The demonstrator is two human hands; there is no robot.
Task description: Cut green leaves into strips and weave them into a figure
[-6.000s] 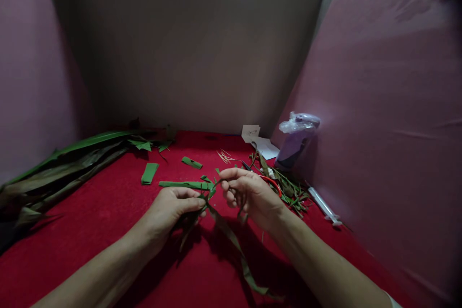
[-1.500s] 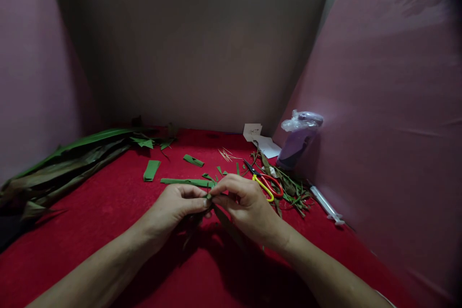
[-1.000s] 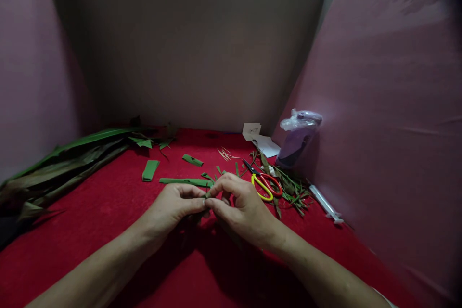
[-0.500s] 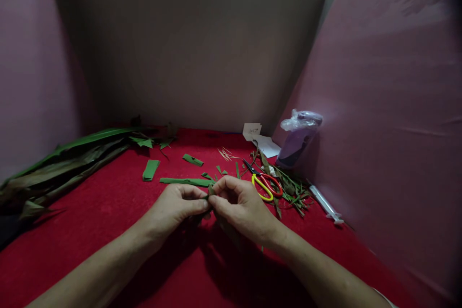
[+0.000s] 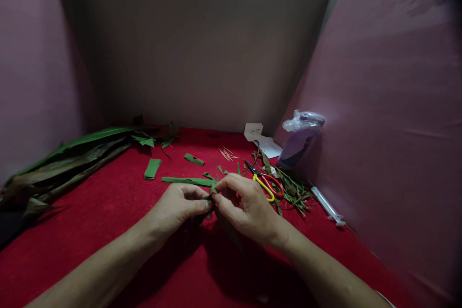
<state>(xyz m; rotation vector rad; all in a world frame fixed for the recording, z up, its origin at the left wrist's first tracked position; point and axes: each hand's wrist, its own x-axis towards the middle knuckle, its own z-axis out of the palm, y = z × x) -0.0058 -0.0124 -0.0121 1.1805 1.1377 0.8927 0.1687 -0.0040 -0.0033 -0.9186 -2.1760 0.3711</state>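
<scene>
Your forearms angle inward, and your left hand and right hand nearly meet, thumbs and forefingers pinching a small leaf piece above the middle of the red cloth. A syringe lies by the cloth's right edge — then scissors beside a heap of leaf scraps. Just beyond your fingers lies a green strip; long leaves line the left edge. Farther back: thin sticks, a purple container — contents hidden — and white paper near the far right corner.
</scene>
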